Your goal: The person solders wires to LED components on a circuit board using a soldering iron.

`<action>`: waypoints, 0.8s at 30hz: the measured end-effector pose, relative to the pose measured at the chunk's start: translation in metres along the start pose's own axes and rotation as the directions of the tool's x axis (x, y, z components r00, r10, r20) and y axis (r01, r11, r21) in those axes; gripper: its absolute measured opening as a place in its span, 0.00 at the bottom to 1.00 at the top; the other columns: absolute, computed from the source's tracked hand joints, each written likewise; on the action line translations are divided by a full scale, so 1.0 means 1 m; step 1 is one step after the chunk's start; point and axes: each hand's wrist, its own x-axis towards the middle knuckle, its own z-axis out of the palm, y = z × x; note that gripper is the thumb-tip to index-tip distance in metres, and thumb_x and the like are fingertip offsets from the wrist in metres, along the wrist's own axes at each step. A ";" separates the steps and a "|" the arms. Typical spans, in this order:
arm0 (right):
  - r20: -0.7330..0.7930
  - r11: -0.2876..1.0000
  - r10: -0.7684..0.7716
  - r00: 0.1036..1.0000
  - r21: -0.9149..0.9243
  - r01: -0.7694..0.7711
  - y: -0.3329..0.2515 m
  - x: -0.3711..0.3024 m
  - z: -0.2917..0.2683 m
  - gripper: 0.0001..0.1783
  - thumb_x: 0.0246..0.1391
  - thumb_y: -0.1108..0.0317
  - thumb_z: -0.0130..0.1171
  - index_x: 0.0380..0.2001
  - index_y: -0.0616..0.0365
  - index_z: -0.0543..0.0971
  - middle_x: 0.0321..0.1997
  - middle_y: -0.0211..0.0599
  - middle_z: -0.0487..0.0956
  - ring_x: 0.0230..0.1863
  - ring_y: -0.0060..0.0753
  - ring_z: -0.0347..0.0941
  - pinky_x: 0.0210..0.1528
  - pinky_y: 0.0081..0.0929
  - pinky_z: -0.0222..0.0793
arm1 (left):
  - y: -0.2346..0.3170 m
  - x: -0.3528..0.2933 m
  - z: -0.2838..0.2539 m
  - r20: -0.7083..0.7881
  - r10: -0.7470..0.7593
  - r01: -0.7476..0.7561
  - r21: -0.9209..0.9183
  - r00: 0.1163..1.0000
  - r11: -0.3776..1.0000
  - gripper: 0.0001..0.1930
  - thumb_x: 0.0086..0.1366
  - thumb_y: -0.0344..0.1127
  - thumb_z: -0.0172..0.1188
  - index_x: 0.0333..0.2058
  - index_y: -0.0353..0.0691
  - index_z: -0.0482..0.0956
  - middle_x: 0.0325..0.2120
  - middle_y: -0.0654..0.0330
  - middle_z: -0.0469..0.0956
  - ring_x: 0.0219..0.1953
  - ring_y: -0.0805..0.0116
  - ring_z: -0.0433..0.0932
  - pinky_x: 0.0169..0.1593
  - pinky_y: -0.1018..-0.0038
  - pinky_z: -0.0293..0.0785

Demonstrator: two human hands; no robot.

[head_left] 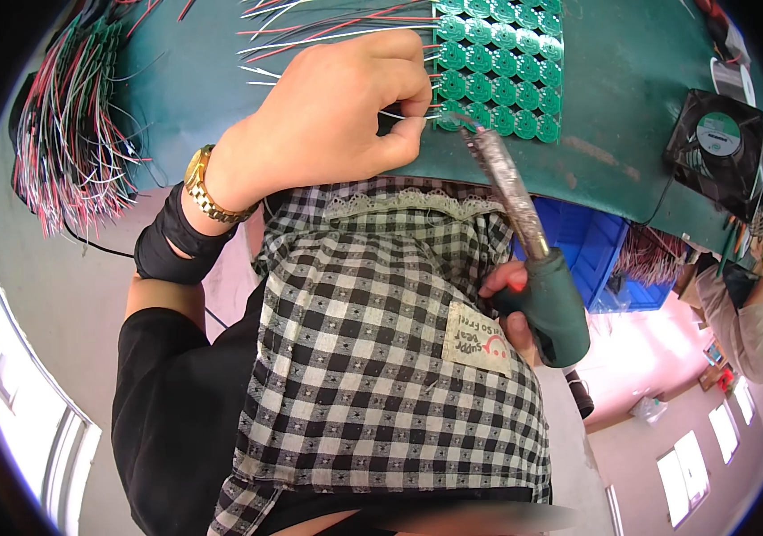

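My left hand (337, 116) pinches a thin white wire (428, 117) between thumb and forefinger, its end at the near-left corner of a panel of round green circuit boards (502, 67). Red, white and black wires (337, 34) run leftward from the panel's left edge, partly behind this hand. A soldering iron (511, 188) with a dark green handle is gripped in my right hand (514, 304), whose fingers are partly hidden by the handle. The iron's tip meets or nearly meets the panel's near-left corner, close to the wire's end; contact cannot be made out.
Bundled red, white and black wires (69, 134) hang over the table's left side. On the right stand a black fan (716, 143) and a spool (732, 82). Blue bins (569, 237), with more wires beside them, sit below the green table (614, 183). Another person (739, 313) is at far right.
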 end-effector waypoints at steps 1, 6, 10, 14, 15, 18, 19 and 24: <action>-0.086 0.984 0.176 0.981 -0.007 -0.177 -0.009 -0.001 0.000 0.19 0.45 0.63 0.58 0.38 0.63 0.71 0.34 0.41 0.74 0.32 0.28 0.69 0.36 0.25 0.66 | 0.000 0.000 0.001 -0.001 0.001 -0.001 0.002 1.000 1.000 0.06 0.46 0.25 0.59 0.22 0.37 0.70 0.24 0.65 0.68 0.17 0.75 0.62 0.18 0.81 0.60; -0.170 0.889 0.412 0.895 0.291 -0.354 -0.005 0.000 -0.003 0.10 0.42 0.68 0.59 0.30 0.58 0.76 0.33 0.30 0.75 0.34 0.20 0.68 0.35 0.17 0.65 | -0.001 0.000 0.001 -0.009 0.010 -0.010 0.001 1.000 1.000 0.05 0.46 0.25 0.59 0.21 0.37 0.70 0.24 0.65 0.68 0.17 0.75 0.62 0.18 0.81 0.60; -0.215 0.980 0.065 0.974 0.200 -0.021 0.006 0.003 0.006 0.17 0.49 0.64 0.58 0.39 0.63 0.72 0.33 0.38 0.75 0.35 0.26 0.70 0.37 0.21 0.67 | -0.002 0.001 0.000 -0.003 0.003 -0.003 -0.001 1.000 1.000 0.05 0.46 0.25 0.59 0.21 0.37 0.71 0.24 0.65 0.68 0.16 0.76 0.62 0.18 0.81 0.60; -0.304 0.957 -0.174 0.937 0.171 0.233 0.023 0.003 0.013 0.27 0.51 0.58 0.57 0.46 0.68 0.65 0.32 0.48 0.74 0.36 0.33 0.71 0.40 0.29 0.69 | -0.002 0.002 -0.001 -0.009 -0.005 0.005 -0.012 1.000 1.000 0.05 0.45 0.25 0.59 0.21 0.38 0.71 0.24 0.65 0.68 0.16 0.75 0.62 0.18 0.80 0.60; -0.304 0.957 -0.177 0.936 0.170 0.236 0.023 0.003 0.015 0.27 0.51 0.58 0.57 0.46 0.68 0.65 0.32 0.48 0.74 0.36 0.33 0.71 0.40 0.29 0.69 | -0.002 0.001 -0.001 -0.010 -0.003 0.003 -0.010 1.000 1.000 0.05 0.45 0.25 0.59 0.21 0.38 0.71 0.24 0.65 0.68 0.16 0.75 0.62 0.18 0.80 0.60; -0.384 0.950 -0.178 0.906 0.174 0.260 0.018 0.006 0.022 0.29 0.50 0.55 0.59 0.46 0.68 0.66 0.33 0.47 0.74 0.35 0.33 0.72 0.38 0.30 0.70 | -0.001 0.001 -0.001 -0.011 -0.010 0.010 0.001 1.000 1.000 0.05 0.45 0.25 0.59 0.21 0.37 0.71 0.24 0.65 0.68 0.16 0.75 0.62 0.18 0.80 0.60; -0.392 0.976 -0.072 0.917 0.163 0.147 0.009 0.006 0.023 0.31 0.49 0.53 0.60 0.45 0.68 0.66 0.33 0.46 0.74 0.34 0.34 0.72 0.37 0.29 0.70 | -0.001 0.000 0.000 -0.010 -0.019 0.019 -0.017 1.000 1.000 0.05 0.45 0.25 0.59 0.21 0.37 0.71 0.24 0.64 0.68 0.16 0.75 0.63 0.18 0.80 0.61; -0.423 0.981 -0.008 0.906 0.175 0.090 0.023 -0.004 0.017 0.35 0.46 0.50 0.64 0.46 0.68 0.66 0.32 0.46 0.74 0.32 0.35 0.72 0.33 0.30 0.72 | 0.001 -0.001 0.001 -0.040 -0.009 0.008 -0.027 0.999 1.000 0.05 0.45 0.24 0.59 0.21 0.37 0.71 0.23 0.64 0.68 0.16 0.75 0.65 0.19 0.81 0.63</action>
